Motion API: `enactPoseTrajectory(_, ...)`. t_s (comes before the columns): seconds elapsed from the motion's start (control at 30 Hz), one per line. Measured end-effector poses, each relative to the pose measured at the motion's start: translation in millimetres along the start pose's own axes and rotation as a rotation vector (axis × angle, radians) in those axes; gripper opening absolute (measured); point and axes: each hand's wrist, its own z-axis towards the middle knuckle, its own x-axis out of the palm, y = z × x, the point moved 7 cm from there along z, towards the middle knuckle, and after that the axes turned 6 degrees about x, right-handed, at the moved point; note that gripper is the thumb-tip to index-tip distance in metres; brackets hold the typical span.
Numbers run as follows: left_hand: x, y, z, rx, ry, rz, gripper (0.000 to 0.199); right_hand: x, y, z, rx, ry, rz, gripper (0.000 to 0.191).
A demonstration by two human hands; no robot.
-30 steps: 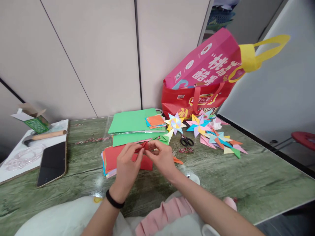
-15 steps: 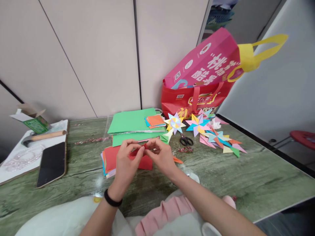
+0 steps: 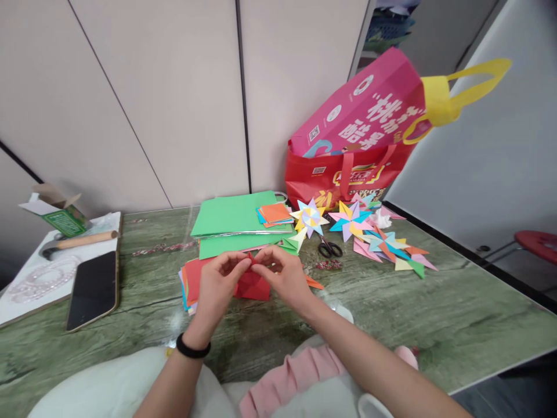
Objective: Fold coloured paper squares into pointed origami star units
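Observation:
Between my two hands is a small folded piece of red paper (image 3: 250, 259), mostly hidden by the fingers. My left hand (image 3: 220, 284) pinches its left side with thumb and fingers. On the other side my right hand (image 3: 285, 278) is closed on it in a similar pinch. Below them lies a stack of coloured paper (image 3: 195, 281) with red sheets on top. Just behind the hands are green sheets (image 3: 230, 215), carrying a small pile of orange and blue squares (image 3: 275, 213). Black-handled scissors (image 3: 329, 249) rest to the right.
Folded paper stars (image 3: 310, 217) and loose points (image 3: 394, 247) spread along the right. A red bag (image 3: 313, 180) with a pink bag (image 3: 348, 116) in it stands behind. At left are a phone (image 3: 93, 290), a hammer (image 3: 82, 241), a white board (image 3: 13, 307) and a small box (image 3: 61, 217).
My left hand has shifted slightly left and down, its fingers curling closer around the red paper. A pointed red tip now shows between the hands. My right hand has barely moved.

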Motion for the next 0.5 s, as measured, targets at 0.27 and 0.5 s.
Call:
enactPoseTrajectory(0.27,2.2,-23,-6,0.246,-0.024,0.251,0.009,-3,5,0,-0.037,-0.027,0.051,0.009)
enactPoseTrajectory(0.5,10.0,-36,-12,0.422,0.032,0.362,0.01,-5,7,-2,-0.043,-0.051,0.037,0.012)
